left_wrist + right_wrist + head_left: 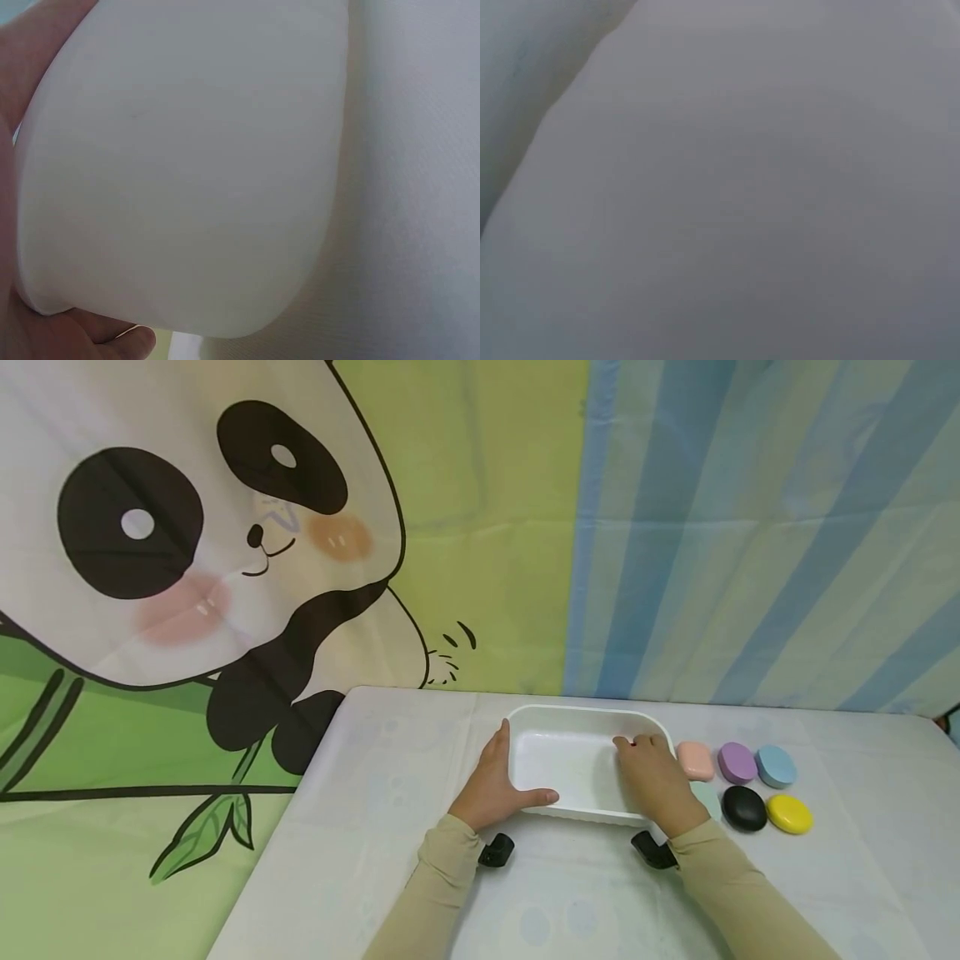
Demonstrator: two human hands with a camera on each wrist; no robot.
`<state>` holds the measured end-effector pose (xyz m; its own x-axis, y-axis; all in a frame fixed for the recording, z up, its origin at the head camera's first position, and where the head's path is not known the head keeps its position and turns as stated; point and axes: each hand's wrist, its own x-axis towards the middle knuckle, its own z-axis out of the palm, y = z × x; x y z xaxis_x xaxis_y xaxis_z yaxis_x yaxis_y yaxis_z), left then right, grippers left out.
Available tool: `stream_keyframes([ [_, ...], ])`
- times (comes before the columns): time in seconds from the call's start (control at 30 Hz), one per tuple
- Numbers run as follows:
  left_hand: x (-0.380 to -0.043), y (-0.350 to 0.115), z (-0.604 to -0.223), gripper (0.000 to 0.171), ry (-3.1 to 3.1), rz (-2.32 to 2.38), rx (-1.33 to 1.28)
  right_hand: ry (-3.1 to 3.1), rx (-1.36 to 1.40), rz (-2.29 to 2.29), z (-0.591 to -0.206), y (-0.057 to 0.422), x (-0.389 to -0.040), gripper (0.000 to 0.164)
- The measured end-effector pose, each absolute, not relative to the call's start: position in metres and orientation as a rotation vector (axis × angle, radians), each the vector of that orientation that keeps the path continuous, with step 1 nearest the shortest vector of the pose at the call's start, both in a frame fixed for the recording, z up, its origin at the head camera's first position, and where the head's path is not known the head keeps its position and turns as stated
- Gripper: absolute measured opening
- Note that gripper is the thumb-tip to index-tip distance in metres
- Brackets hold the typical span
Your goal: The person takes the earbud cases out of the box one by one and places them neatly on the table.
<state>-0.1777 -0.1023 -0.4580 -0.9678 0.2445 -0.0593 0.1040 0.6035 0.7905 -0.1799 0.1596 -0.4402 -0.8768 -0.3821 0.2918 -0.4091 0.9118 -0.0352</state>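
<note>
A white rectangular tray (566,756) with raised walls stands on the white table; its visible inside holds nothing. My left hand (491,785) grips the left end, thumb over the front rim and fingers along the far-left side. The left wrist view shows the tray's end wall (195,165) close up, with fingers (127,341) bent around its edge. At the right end, my right hand (660,781) holds the wall, its bent fingers reaching over the rim. The right wrist view is filled by a blurred white surface (742,195), and no fingers show there.
Right of the tray lie small rounded pieces: pink (695,761), purple (737,763), light blue (776,766), black (745,809), yellow (790,814), and a mint one (707,797) partly behind my right hand. A panda-print curtain (487,568) hangs behind the table (570,893).
</note>
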Motion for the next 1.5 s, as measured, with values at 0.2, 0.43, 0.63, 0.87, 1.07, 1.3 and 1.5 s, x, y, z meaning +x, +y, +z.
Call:
stream_keyframes([
  [0.2,-0.1795,-0.102,-0.46,0.138,2.671,1.307,0.302,-2.854,0.589,0.211,-0.438,0.1627,-0.18,0.024],
  [0.43,-0.1787,-0.1022,-0.4601,0.138,2.667,1.306,0.287,-2.924,0.643,0.315,-0.4358,0.1635,-0.1835,0.03],
  [0.63,-0.1773,-0.1027,-0.4601,0.138,2.667,1.313,0.28,-2.962,0.599,0.397,-0.4365,0.1638,-0.1862,0.041],
  [0.87,-0.1771,-0.1011,-0.4609,0.138,2.656,1.311,0.276,-3.028,0.542,0.357,-0.4359,0.1635,-0.1863,0.041],
  [1.07,-0.1778,-0.1012,-0.459,0.137,2.664,1.331,0.285,-3.093,0.533,0.41,-0.4342,0.1613,-0.1887,0.045],
  [1.3,-0.178,-0.1013,-0.459,0.138,2.669,1.315,0.28,-3.071,0.529,0.405,-0.4354,0.1616,-0.1888,0.044],
  [1.5,-0.1785,-0.1017,-0.4595,0.138,2.673,1.319,0.291,-3.059,0.507,0.475,-0.4325,0.162,-0.1851,0.043],
])
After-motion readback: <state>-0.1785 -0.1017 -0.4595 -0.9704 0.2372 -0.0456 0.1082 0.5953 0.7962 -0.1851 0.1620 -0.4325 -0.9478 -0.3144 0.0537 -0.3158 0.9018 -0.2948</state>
